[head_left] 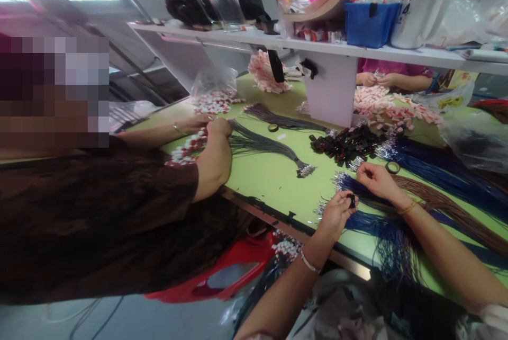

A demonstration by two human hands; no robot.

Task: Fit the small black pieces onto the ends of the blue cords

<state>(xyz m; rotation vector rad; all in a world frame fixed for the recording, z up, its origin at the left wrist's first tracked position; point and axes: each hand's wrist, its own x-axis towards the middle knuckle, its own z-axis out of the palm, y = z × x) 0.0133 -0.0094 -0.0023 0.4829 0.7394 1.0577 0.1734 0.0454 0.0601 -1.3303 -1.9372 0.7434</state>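
My left hand (pixel 336 212) is closed on a small black connector housing (pixel 351 201), pinched at the fingertips above the table's front edge. Beyond it, my right hand (pixel 379 181) has its fingers drawn together at the silvery terminal ends (pixel 357 164) of a wire bundle; what exactly is between them I cannot make out. Under and beside my hands lie blue wires (pixel 367 222) with metal terminals (pixel 320 206) and a bundle of brown wires (pixel 431 194). A heap of black connector housings (pixel 345 145) is just behind my right hand.
A co-worker (pixel 216 141) at the left handles grey wires (pixel 257 141) near red-and-white connectors (pixel 190 146). Tape rolls (pixel 392 167) lie on the green table (pixel 254 176). A shelf (pixel 341 48) carries a blue bin (pixel 371 25) and a white jug (pixel 420 6). A red stool (pixel 238 271) stands below.
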